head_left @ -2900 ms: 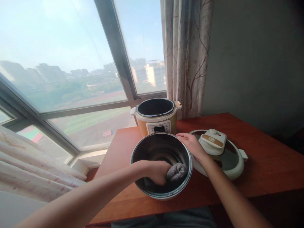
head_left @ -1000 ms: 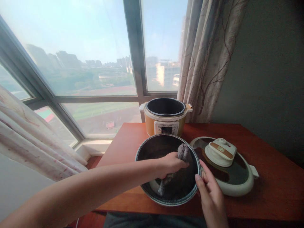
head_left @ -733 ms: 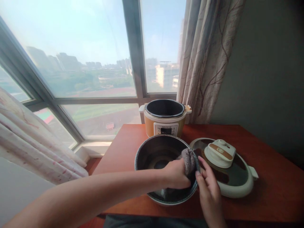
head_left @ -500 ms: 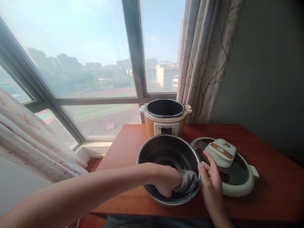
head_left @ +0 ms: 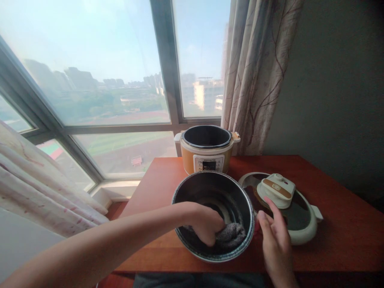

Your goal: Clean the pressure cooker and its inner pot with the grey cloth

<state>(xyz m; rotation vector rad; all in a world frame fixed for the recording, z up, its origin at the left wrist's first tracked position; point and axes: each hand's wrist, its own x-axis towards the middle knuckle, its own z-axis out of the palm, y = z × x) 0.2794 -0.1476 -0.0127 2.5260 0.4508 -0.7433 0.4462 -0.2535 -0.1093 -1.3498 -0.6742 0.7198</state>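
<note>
A dark inner pot with a pale rim is tilted toward me at the table's front edge. Inside it, my left hand is closed on a grey cloth, which lies against the lower right wall. My right hand is just right of the pot's rim, thumb and index finger stretched out and apart. Its thumb is off the rim; the other fingers are partly hidden. Behind that hand lies a pressure cooker lid with a pale handle.
The orange and white cooker body stands behind the pot, its opening upward. All of this is on a reddish wooden table. A large window with curtains rises behind it, and a dark wall is at the right.
My right hand has moved right and let go of the pot's rim. The cloth in my left hand has shifted slightly left and down inside the pot. The view has turned slightly.
</note>
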